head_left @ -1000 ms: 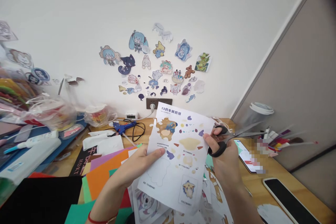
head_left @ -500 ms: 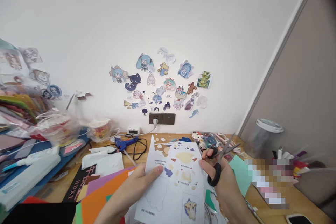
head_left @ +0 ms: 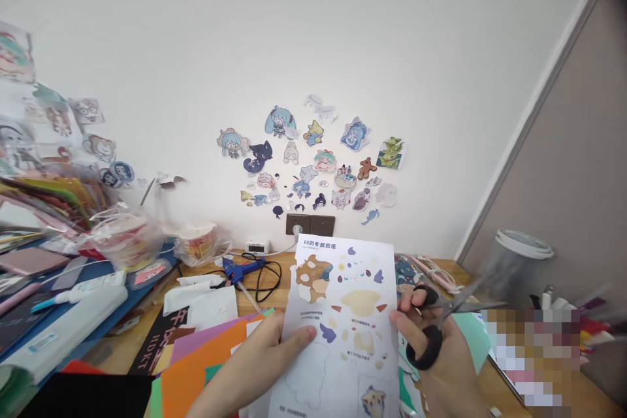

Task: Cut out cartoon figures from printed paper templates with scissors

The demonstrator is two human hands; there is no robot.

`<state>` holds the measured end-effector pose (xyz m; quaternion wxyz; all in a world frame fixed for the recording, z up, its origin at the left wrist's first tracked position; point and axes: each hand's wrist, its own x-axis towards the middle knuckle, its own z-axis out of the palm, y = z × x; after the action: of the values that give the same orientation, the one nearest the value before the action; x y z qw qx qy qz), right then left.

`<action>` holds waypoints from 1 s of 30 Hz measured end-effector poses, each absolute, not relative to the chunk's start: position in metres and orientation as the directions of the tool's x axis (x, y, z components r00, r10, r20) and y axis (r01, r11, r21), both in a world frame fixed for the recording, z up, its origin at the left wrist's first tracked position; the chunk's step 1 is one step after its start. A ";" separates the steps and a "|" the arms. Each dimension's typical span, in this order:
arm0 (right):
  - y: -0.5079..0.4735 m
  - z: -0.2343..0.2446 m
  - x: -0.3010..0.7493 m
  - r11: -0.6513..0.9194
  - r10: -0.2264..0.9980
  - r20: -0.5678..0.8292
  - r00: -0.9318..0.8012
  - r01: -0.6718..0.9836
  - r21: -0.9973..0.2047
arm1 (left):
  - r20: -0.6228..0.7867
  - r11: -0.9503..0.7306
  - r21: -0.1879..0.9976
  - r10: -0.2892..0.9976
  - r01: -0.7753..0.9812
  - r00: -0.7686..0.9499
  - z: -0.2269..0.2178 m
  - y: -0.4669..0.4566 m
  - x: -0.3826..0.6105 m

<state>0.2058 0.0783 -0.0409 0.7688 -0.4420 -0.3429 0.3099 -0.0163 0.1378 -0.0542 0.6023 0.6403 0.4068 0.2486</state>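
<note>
A white printed sheet (head_left: 343, 313) with small coloured cut-out shapes and a few holes stands upright in front of me. My left hand (head_left: 259, 366) pinches its left edge, thumb on the front. My right hand (head_left: 435, 359) holds black-handled scissors (head_left: 441, 320), fingers through the loops, blades pointing right and away from the sheet. That hand's thumb also touches the sheet's right edge.
Coloured paper sheets (head_left: 196, 353) lie under my left arm on the wooden desk (head_left: 431, 268). A blue glue gun (head_left: 242, 269) with a black cord lies behind them. Plastic-wrapped cups (head_left: 122, 241) and clutter fill the left. Stickers (head_left: 313, 157) cover the wall. A grey lidded bin (head_left: 519, 261) stands right.
The sheet dipped down and flattened, then rose upright again. The scissors swung from pointing right to up-right and back. The view tilted upward, hiding the phones on the desk.
</note>
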 end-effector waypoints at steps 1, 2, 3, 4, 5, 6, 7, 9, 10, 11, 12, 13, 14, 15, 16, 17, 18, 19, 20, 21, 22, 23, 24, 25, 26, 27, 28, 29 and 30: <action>0.078 -0.040 0.205 0.412 0.785 0.239 0.572 -0.192 -0.891 | -0.207 0.073 0.963 0.813 0.258 0.545 -0.049 0.136 -0.015; 0.076 -0.038 0.204 0.419 0.785 0.243 0.570 -0.200 -0.885 | -0.227 0.091 0.961 0.800 0.262 0.556 -0.044 0.134 -0.014; 0.074 -0.035 0.203 0.435 0.784 0.262 0.563 -0.197 -0.878 | -0.226 0.102 0.966 0.781 0.238 0.582 -0.039 0.132 -0.014; 0.071 -0.032 0.202 0.462 0.773 0.294 0.562 -0.182 -0.868 | -0.213 0.108 0.973 0.767 0.206 0.606 -0.035 0.130 -0.014; 0.069 -0.028 0.200 0.474 0.766 0.315 0.560 -0.161 -0.866 | -0.198 0.110 0.978 0.757 0.177 0.622 -0.033 0.128 -0.014; 0.067 -0.026 0.199 0.482 0.758 0.332 0.561 -0.140 -0.865 | -0.183 0.105 0.982 0.752 0.159 0.633 -0.032 0.128 -0.014; 0.065 -0.024 0.198 0.482 0.753 0.336 0.565 -0.127 -0.867 | -0.173 0.099 0.984 0.754 0.151 0.634 -0.032 0.128 -0.014; 0.065 -0.024 0.197 0.473 0.750 0.322 0.578 -0.127 -0.872 | -0.171 0.087 0.983 0.758 0.162 0.630 -0.036 0.130 -0.013; 0.066 -0.025 0.198 0.467 0.751 0.312 0.582 -0.134 -0.874 | -0.175 0.087 0.982 0.761 0.169 0.624 -0.038 0.132 -0.013; 0.067 -0.026 0.198 0.463 0.753 0.303 0.584 -0.142 -0.875 | -0.179 0.091 0.981 0.765 0.172 0.618 -0.040 0.133 -0.013; 0.069 -0.028 0.199 0.457 0.757 0.296 0.582 -0.149 -0.877 | -0.182 0.097 0.981 0.769 0.169 0.613 -0.041 0.134 -0.012; 0.071 -0.029 0.200 0.455 0.761 0.295 0.578 -0.151 -0.878 | -0.183 0.104 0.981 0.769 0.164 0.612 -0.041 0.135 -0.012; 0.072 -0.030 0.201 0.456 0.766 0.299 0.569 -0.154 -0.876 | -0.181 0.109 0.982 0.768 0.152 0.614 -0.041 0.135 -0.012; 0.072 -0.030 0.202 0.461 0.769 0.305 0.561 -0.157 -0.873 | -0.178 0.116 0.983 0.770 0.140 0.613 -0.040 0.134 -0.012; 0.072 -0.030 0.202 0.467 0.771 0.313 0.555 -0.158 -0.870 | -0.174 0.121 0.984 0.772 0.129 0.611 -0.038 0.134 -0.011; 0.072 -0.030 0.203 0.473 0.772 0.322 0.548 -0.157 -0.867 | -0.173 0.126 0.985 0.776 0.120 0.606 -0.037 0.133 -0.011; 0.071 -0.029 0.203 0.478 0.772 0.331 0.543 -0.153 -0.865 | -0.173 0.133 0.985 0.780 0.111 0.601 -0.036 0.133 -0.012; 0.070 -0.029 0.202 0.480 0.773 0.337 0.537 -0.147 -0.865 | -0.175 0.142 0.985 0.784 0.101 0.596 -0.035 0.132 -0.012; 0.070 -0.028 0.202 0.476 0.776 0.338 0.532 -0.143 -0.868 | -0.174 0.146 0.985 0.787 0.095 0.592 -0.034 0.132 -0.012; 0.069 -0.028 0.201 0.474 0.778 0.339 0.529 -0.141 -0.869 | -0.171 0.145 0.985 0.790 0.093 0.589 -0.034 0.132 -0.012; 0.069 -0.028 0.201 0.471 0.781 0.335 0.527 -0.145 -0.870 | -0.168 0.141 0.986 0.791 0.093 0.589 -0.034 0.133 -0.012; 0.069 -0.028 0.201 0.465 0.786 0.327 0.524 -0.154 -0.872 | -0.168 0.140 0.986 0.792 0.093 0.587 -0.034 0.133 -0.012; 0.069 -0.029 0.201 0.463 0.789 0.321 0.525 -0.163 -0.871 | -0.170 0.142 0.985 0.791 0.095 0.588 -0.035 0.133 -0.012; 0.069 -0.029 0.201 0.462 0.791 0.315 0.525 -0.174 -0.869 | -0.177 0.148 0.984 0.790 0.098 0.587 -0.035 0.133 -0.012; 0.069 -0.029 0.201 0.462 0.791 0.311 0.527 -0.181 -0.868 | -0.189 0.159 0.982 0.789 0.103 0.585 -0.034 0.133 -0.012; 0.069 -0.029 0.202 0.463 0.792 0.309 0.527 -0.187 -0.866 | -0.201 0.169 0.980 0.792 0.109 0.576 -0.034 0.133 -0.012; 0.069 -0.029 0.202 0.466 0.791 0.309 0.528 -0.192 -0.864 | -0.212 0.177 0.977 0.797 0.118 0.565 -0.033 0.133 -0.012; 0.069 -0.028 0.202 0.469 0.790 0.310 0.529 -0.197 -0.861 | -0.219 0.180 0.976 0.805 0.124 0.551 -0.033 0.133 -0.012; 0.069 -0.028 0.202 0.469 0.791 0.306 0.531 -0.204 -0.860 | -0.221 0.181 0.975 0.812 0.127 0.541 -0.032 0.132 -0.012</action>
<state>0.2019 0.0692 -0.0277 0.7761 -0.4038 -0.3635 0.3203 -0.0119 0.1322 -0.0318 0.6550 0.5844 0.4016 0.2613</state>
